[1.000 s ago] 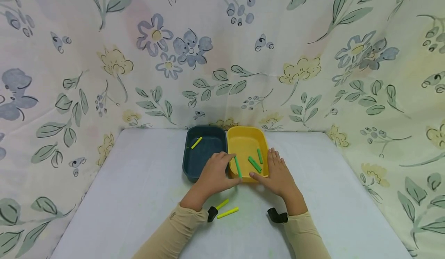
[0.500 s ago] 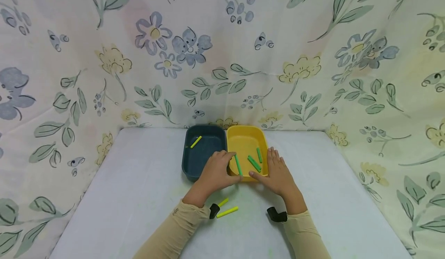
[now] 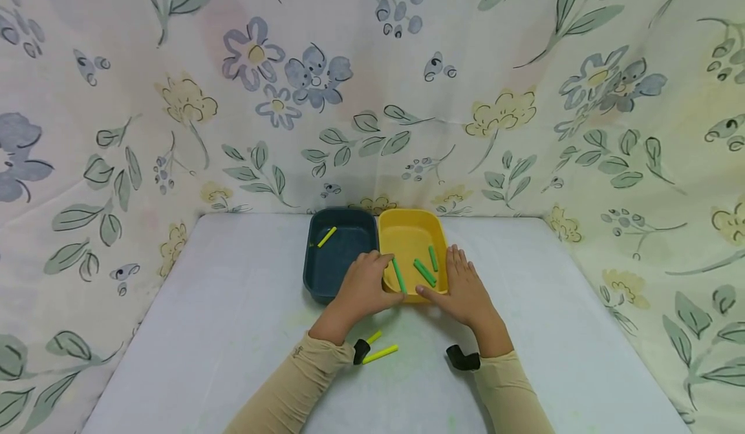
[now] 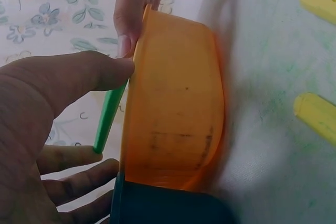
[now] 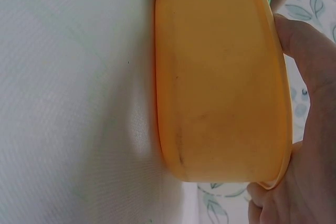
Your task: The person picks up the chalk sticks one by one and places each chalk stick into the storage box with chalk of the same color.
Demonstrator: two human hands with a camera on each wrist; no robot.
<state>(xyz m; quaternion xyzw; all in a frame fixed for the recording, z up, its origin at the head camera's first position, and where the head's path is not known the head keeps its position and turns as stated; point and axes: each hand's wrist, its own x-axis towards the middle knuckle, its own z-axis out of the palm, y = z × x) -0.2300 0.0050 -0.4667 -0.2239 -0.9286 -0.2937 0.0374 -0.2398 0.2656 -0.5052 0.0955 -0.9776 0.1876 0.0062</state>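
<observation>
My left hand (image 3: 363, 288) pinches a green chalk stick (image 3: 398, 275) between thumb and fingers, over the left part of the yellow tray (image 3: 407, 233). In the left wrist view, the thumb sits at the upper end of that green stick (image 4: 111, 116) and a fingertip at its lower end, close to the tray's rim. My right hand (image 3: 468, 292) rests on the yellow tray at its near right corner. Its fingers lie straight along the right side, and the thumb (image 5: 302, 40) touches the near rim. Several green chalk sticks (image 3: 425, 273) lie inside the yellow tray.
A dark blue tray (image 3: 328, 275) stands against the yellow one on the left, holding a yellow chalk stick (image 3: 327, 237). Two more yellow chalk sticks (image 3: 380, 354) lie on the white table near my left wrist. A floral cloth (image 3: 372, 97) hangs behind the table.
My left forearm and wrist have shifted slightly to the right, while the hand keeps pinching the green chalk stick over the tray. The right hand stays in place on the yellow tray.
</observation>
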